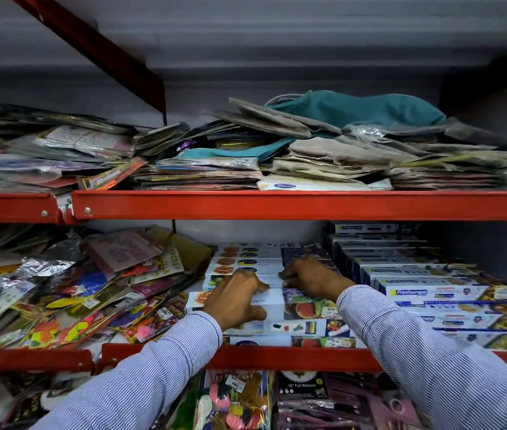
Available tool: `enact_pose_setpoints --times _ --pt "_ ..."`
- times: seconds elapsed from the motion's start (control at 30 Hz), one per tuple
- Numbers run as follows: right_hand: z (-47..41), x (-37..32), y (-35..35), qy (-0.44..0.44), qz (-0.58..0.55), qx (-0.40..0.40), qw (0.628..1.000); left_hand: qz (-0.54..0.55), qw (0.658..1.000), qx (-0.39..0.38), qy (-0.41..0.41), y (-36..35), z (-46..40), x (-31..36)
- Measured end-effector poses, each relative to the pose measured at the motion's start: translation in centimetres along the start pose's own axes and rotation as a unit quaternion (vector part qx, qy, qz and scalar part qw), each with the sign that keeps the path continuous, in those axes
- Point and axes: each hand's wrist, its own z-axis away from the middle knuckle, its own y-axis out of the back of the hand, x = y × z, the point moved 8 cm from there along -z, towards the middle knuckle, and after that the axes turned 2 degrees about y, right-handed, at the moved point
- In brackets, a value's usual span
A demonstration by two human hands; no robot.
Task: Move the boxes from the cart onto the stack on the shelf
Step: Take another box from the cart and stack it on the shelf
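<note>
A stack of long white boxes (246, 262) with fruit pictures lies in rows on the middle shelf (292, 357). The front top white box (272, 301) sits at the near end of that stack. My left hand (236, 297) lies over its left part, fingers curled on the far edge and thumb at the near side. My right hand (311, 279) grips the far right edge of the same box, fingers bent. Both sleeves are striped blue. The cart is out of view.
Blue-and-white Freshwrapp boxes (432, 290) are stacked in steps just right of the white stack. A loose pile of colourful packets (75, 290) crowds the left side. The red upper shelf (277, 204) holds flat packets and cloth. Balloon packets (236, 398) hang below.
</note>
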Motion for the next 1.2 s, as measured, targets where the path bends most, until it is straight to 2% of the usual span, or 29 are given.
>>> enact_pose_setpoints --times 0.33,0.53,0.63,0.97,1.2 --pt "2.8 0.9 -0.5 0.015 -0.035 0.050 0.998 -0.057 0.996 0.030 -0.056 -1.4 0.1 1.0" --pt "5.4 0.4 -0.7 0.054 -0.011 0.149 0.987 -0.051 0.994 0.052 -0.080 -2.3 0.2 0.6" --pt "6.0 0.1 -1.0 0.055 0.004 0.173 0.983 -0.047 0.994 0.058 -0.081 -2.5 0.4 0.4" --pt "7.1 -0.5 -1.0 0.031 0.043 0.227 0.972 -0.076 0.991 0.084 -0.069 -2.8 1.4 0.4" --pt "6.5 0.1 -1.2 0.035 0.057 0.204 0.977 -0.068 0.992 0.087 -0.064 -3.2 0.9 0.6"
